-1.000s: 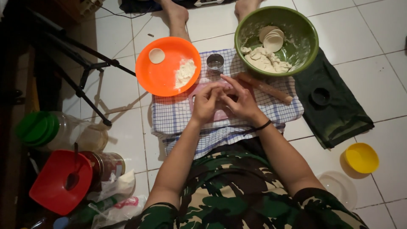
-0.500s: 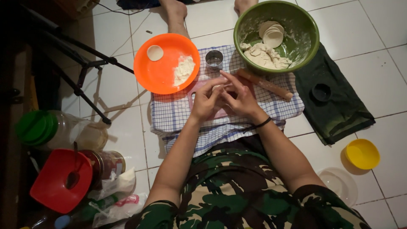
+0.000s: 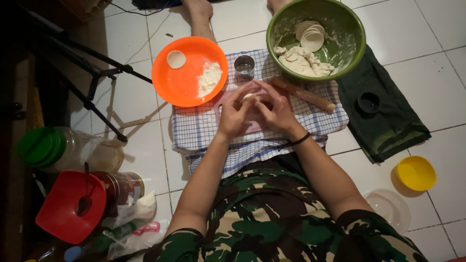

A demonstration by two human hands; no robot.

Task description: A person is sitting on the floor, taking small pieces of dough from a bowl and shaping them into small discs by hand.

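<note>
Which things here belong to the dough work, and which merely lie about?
In use: left hand and right hand pinching a dough piece; green bowl; orange plate; rolling pin; round cutter.
Lying about: yellow lid; red container; dark cloth.

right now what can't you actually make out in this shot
- Piece of dough: head view, mostly hidden by the fingers of the left hand and right hand; its shape can't be told.
- Pink board: covered by both hands.
- Red container: dim; contents unclear.
- Tripod: upper part lost in the dark left edge.
- Black cap: too dark to identify.
</note>
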